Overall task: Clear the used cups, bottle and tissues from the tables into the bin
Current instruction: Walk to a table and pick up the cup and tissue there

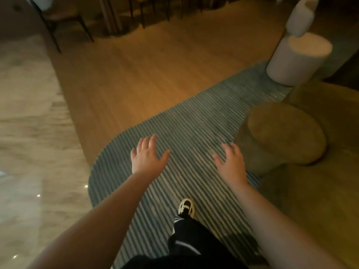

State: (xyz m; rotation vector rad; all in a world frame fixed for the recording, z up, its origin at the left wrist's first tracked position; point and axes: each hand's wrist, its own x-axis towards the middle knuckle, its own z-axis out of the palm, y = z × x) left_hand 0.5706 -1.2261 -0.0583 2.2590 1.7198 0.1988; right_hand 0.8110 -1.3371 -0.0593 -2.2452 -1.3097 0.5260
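- No cup, bottle, tissue or bin shows in the head view, so where they are cannot be told.
- The left hand reaches forward, palm down, its grip fully spread with straight fingers and nothing in it.
- The right hand reaches forward beside it, well apart from the left, fingers loosely fanned, grip empty too.
- Both hands hang above a striped blue-grey rug with a rounded end.
- One shoe, pale with dark markings, stands on the rug below the hands; a dark trouser leg with white stripes rises from it.
- A round olive pouf sits at the rug's right edge, near the right hand.
- A white cylindrical seat stands further back on the right.
- A wooden floor lies beyond the rug, a pale marbled floor to the left.
- Dark chair legs are blurred at the top.
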